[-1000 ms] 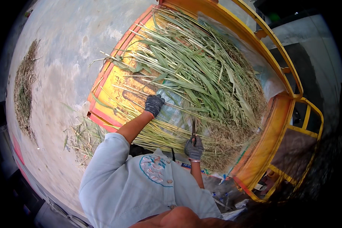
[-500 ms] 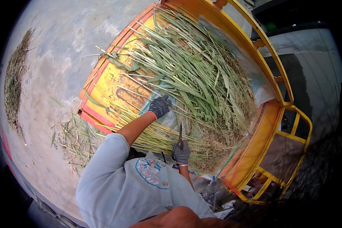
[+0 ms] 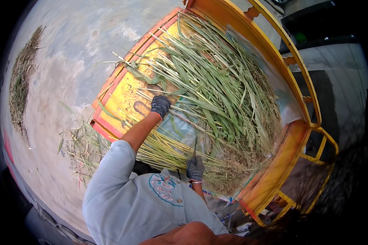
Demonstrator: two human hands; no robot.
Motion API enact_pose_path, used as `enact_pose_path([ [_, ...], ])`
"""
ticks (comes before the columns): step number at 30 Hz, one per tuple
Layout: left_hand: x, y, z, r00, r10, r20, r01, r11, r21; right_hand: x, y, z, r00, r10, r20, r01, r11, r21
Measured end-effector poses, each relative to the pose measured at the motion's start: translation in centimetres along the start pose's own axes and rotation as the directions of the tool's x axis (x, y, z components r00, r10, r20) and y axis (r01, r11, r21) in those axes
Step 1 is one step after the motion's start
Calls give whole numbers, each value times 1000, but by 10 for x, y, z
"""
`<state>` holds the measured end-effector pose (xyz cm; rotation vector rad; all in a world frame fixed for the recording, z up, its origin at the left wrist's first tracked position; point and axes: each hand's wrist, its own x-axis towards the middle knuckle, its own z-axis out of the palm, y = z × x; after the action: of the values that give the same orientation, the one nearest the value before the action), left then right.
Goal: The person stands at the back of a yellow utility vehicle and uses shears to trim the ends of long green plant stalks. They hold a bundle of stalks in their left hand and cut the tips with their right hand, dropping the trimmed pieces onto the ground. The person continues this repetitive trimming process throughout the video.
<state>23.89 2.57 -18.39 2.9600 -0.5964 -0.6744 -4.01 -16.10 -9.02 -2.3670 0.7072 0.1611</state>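
Note:
My left hand [image 3: 160,106], in a dark grey knitted glove, is closed around a few pale stalks [image 3: 184,118] near their cut ends. These stalks run rightward into a large heap of green, leafy stalks [image 3: 216,94] with feathery seed heads. My right hand [image 3: 195,168], also gloved, grips a tool with a narrow dark blade [image 3: 195,146] pointing away from me; its exact kind is hard to make out. The blade stands over bare yellow stalks [image 3: 163,147] lying across the near side, their brown seed heads [image 3: 225,175] to the right.
The stalks lie on a yellow cargo bed [image 3: 124,92] with red edges. Clear plastic sheeting [image 3: 180,132] shows between the bundles. Yellow rails [image 3: 292,53] rise at the far right. Stalk scraps [image 3: 84,149] and a brown plant pile [image 3: 24,81] lie on the concrete floor [image 3: 69,61].
My left hand has moved left and slightly away from me, and its fingers have closed on stalks. My right hand stays near the same spot with the tool. The view has shifted slightly.

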Motion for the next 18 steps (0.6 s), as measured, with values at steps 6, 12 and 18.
enact_pose_path([
  [6, -23, -44, -4, 990, -124, -69, 102, 960, -260, 2, -4, 10, 977, 162, 141, -175, 981, 87],
  [12, -28, -111, 9, 819, -521, -239, 389, 812, -436, 9, -31, 9, 970, 150, 189, -139, 988, -70],
  [18, -20, -142, -10, 852, -210, -480, 133, 973, -191, 9, -23, 35, 961, 41, 273, -117, 957, 266],
])
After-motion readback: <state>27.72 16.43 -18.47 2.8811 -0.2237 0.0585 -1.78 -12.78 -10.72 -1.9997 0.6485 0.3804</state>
